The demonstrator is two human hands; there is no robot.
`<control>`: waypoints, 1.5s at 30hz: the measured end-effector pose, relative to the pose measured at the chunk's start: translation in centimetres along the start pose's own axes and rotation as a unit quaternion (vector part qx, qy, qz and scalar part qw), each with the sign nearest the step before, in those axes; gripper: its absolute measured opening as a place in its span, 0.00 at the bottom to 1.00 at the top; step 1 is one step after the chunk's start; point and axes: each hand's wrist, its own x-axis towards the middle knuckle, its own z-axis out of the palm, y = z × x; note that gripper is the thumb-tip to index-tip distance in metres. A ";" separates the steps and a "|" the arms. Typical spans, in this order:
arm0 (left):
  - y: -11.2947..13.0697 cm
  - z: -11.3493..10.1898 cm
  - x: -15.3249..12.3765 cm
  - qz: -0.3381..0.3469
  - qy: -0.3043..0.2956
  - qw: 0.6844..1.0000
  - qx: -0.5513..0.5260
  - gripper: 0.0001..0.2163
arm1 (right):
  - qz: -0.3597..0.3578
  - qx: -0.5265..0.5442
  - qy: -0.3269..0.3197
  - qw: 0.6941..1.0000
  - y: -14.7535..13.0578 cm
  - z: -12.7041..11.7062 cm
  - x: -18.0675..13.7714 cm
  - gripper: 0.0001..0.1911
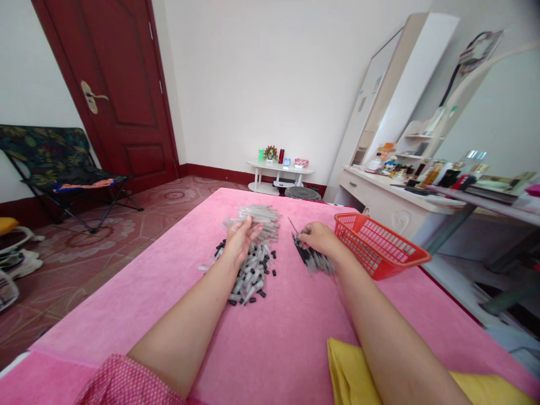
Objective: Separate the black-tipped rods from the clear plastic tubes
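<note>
Pink cloth is spread over the surface (295, 337), and all the work things are laid on it. A yellow cloth (341, 365) is seen at the near edge, partly covered by the right forearm. A red basket (379, 247) is set at the right side, just beside the right hand (319, 236).

Clear tubes (261, 216) are heaped at mid-surface, the heap running toward the near side under the left hand (239, 239). Black refills (316, 261) are bunched in a smaller pile between the tubes and the basket.

Left hand: laid on the tubes, fingers half curled over them. The grip is loose; whether a tube is actually held cannot be told.

Right hand: lowered onto the far end of the refills. The grip is closed at the fingertips on one of the refills, which is seen sticking out beyond the fingers, tilted away.

Small black caps (220, 246) are scattered round the tube heap, some touching it.
</note>
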 end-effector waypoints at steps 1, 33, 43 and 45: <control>0.0 0.0 0.0 0.001 0.004 1.000 -0.008 0.05 | -0.041 0.059 -0.010 0.997 -0.4 0.1 0.0 0.06; 0.0 -0.1 -0.1 0.015 -0.017 1.000 0.014 0.06 | -0.132 0.013 0.131 0.983 -2.4 -2.0 -0.9 0.08; 0.1 0.4 -0.4 -0.020 -0.025 0.999 0.008 0.04 | -0.186 0.036 0.225 0.956 -4.4 -0.1 -1.6 0.08; 0.3 0.2 -0.1 -0.008 0.006 0.999 -0.046 0.02 | -0.176 0.099 0.305 0.931 -4.5 0.4 -1.7 0.11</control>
